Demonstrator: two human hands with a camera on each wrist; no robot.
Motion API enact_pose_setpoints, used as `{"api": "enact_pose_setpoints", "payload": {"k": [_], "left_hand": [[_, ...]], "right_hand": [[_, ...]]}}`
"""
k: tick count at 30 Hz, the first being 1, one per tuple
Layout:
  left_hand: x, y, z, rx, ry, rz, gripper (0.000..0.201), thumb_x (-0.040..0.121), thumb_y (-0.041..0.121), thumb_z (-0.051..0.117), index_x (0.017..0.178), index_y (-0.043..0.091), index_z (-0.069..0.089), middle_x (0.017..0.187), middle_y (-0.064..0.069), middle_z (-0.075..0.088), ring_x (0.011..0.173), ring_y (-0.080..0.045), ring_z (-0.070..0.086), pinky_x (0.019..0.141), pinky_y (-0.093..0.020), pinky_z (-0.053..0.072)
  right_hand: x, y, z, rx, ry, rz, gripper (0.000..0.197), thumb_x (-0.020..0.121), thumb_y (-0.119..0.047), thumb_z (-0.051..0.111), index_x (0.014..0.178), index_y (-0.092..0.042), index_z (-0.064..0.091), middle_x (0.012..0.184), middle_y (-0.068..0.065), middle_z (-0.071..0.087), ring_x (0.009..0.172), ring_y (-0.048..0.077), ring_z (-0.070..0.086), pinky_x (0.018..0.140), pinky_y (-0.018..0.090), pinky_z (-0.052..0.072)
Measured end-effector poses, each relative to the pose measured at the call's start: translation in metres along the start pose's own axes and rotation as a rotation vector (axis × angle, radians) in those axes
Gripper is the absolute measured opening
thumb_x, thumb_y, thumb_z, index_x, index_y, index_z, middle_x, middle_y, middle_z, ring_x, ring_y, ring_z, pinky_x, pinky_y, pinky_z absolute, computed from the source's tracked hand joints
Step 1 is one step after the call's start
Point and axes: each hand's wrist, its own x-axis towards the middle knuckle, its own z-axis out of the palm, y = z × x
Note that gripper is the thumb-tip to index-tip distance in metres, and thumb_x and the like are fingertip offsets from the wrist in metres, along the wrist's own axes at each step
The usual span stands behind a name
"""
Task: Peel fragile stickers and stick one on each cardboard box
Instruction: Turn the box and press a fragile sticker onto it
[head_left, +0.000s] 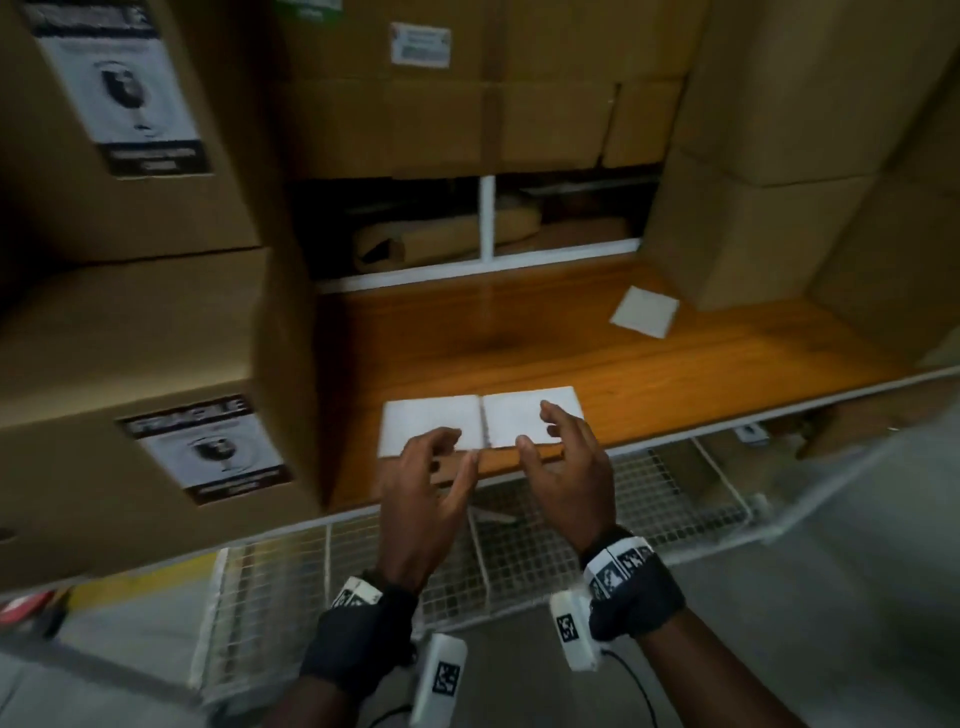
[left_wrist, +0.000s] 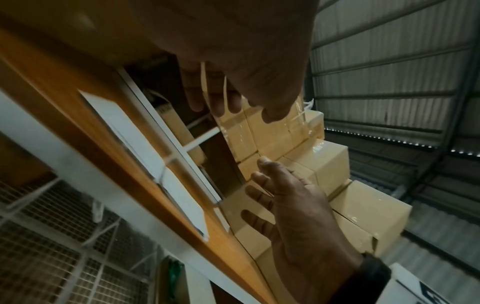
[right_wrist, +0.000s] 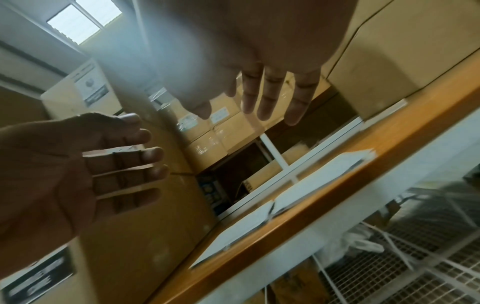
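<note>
I was between stickers, reaching for the next one. Both my hands hovered over the white sticker sheets lying side by side at the near edge of the wooden shelf, at six o'clock in the head view. My left hand had its fingers spread and loose, holding nothing; my right hand was the same, fingers fanned wide above the right-hand sheet. At nine o'clock the lower cardboard box carried a fragile sticker, and the upper box at eleven o'clock carried another. The plain boxes at two o'clock showed none. A loose white square, likely spent backing, lay at one o'clock. Next, I judged, one hand had to pin the sheet flat while the other picked up a corner.
</note>
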Motion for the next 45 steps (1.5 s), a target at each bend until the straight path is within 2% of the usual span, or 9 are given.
{"api": "enact_pose_setpoints", "payload": {"k": [4,9,16,24,29,32,36,41,45], "left_hand": [[0.018,0.042,0.080,-0.068,-0.027,0.044,0.045,0.091,0.053,0.058,0.120,0.019,0.065,0.115,0.004,0.068,0.103,-0.007,0.064,0.081,-0.033,0.060],[0.046,0.100,0.171,-0.159,-0.070,0.155,0.037,0.093,0.052,0.058,0.118,0.024,0.063,0.111,0.011,0.065,0.100,-0.003,0.063,0.079,-0.023,0.055],[0.093,0.186,0.264,-0.252,-0.135,0.305,0.042,0.094,0.051,0.056,0.119,0.017,0.064,0.109,0.007,0.066,0.099,-0.002,0.062,0.077,-0.023,0.054],[0.188,0.258,0.341,-0.366,-0.048,0.416,0.030,0.096,0.042,0.063,0.117,0.020,0.063,0.103,0.004,0.068,0.094,-0.010,0.065,0.072,-0.027,0.054],[0.265,0.291,0.379,-0.430,0.009,0.458,0.023,0.098,0.034,0.065,0.119,0.030,0.058,0.108,0.002,0.068,0.100,-0.013,0.065,0.077,-0.037,0.059],[0.313,0.309,0.395,-0.454,0.039,0.457,0.024,0.097,0.032,0.066,0.120,0.023,0.062,0.109,0.001,0.068,0.101,-0.013,0.066,0.078,-0.041,0.060],[0.379,0.331,0.408,-0.469,0.158,0.543,0.033,0.095,0.032,0.068,0.119,0.011,0.065,0.111,-0.002,0.069,0.103,-0.014,0.065,0.081,-0.038,0.058],[0.460,0.355,0.415,-0.408,0.316,0.587,0.041,0.094,0.038,0.070,0.123,0.011,0.061,0.118,-0.004,0.061,0.109,-0.022,0.060,0.085,-0.049,0.055],[0.515,0.374,0.418,-0.344,0.367,0.589,0.059,0.090,0.050,0.068,0.130,0.009,0.057,0.128,-0.010,0.057,0.118,-0.026,0.055,0.096,-0.050,0.050]], "right_hand": [[0.019,0.046,-0.067,-0.076,0.079,0.046,0.050,0.094,-0.047,0.058,0.136,-0.019,0.059,0.128,-0.001,0.063,0.113,0.013,0.059,0.088,0.038,0.055],[0.047,0.095,-0.157,-0.124,0.244,0.055,0.040,0.094,-0.031,0.069,0.131,-0.015,0.063,0.121,0.002,0.066,0.108,0.013,0.060,0.084,0.036,0.054],[0.097,0.138,-0.263,-0.156,0.444,0.109,0.039,0.095,-0.039,0.063,0.129,-0.020,0.064,0.119,-0.006,0.064,0.107,0.009,0.058,0.083,0.044,0.057],[0.199,0.159,-0.329,-0.197,0.619,0.052,0.038,0.096,-0.033,0.067,0.130,-0.018,0.063,0.118,-0.003,0.064,0.105,0.005,0.055,0.082,0.026,0.049],[0.285,0.178,-0.357,-0.205,0.685,0.013,0.041,0.095,-0.037,0.067,0.131,-0.018,0.062,0.121,-0.001,0.065,0.108,0.008,0.058,0.078,0.025,0.054],[0.336,0.183,-0.376,-0.231,0.683,0.027,0.045,0.095,-0.040,0.065,0.135,-0.019,0.060,0.124,-0.005,0.062,0.109,0.007,0.057,0.076,0.015,0.048],[0.407,0.188,-0.398,-0.186,0.693,-0.001,0.055,0.094,-0.049,0.061,0.141,-0.021,0.053,0.134,-0.001,0.059,0.119,0.011,0.055,0.093,0.037,0.054],[0.493,0.187,-0.429,-0.203,0.721,-0.040,0.070,0.090,-0.062,0.056,0.144,-0.020,0.048,0.140,0.004,0.058,0.126,0.018,0.055,0.100,0.046,0.053],[0.554,0.176,-0.453,-0.161,0.714,-0.038,0.071,0.094,-0.053,0.062,0.149,-0.012,0.043,0.147,0.011,0.053,0.133,0.025,0.051,0.108,0.044,0.045]]}}
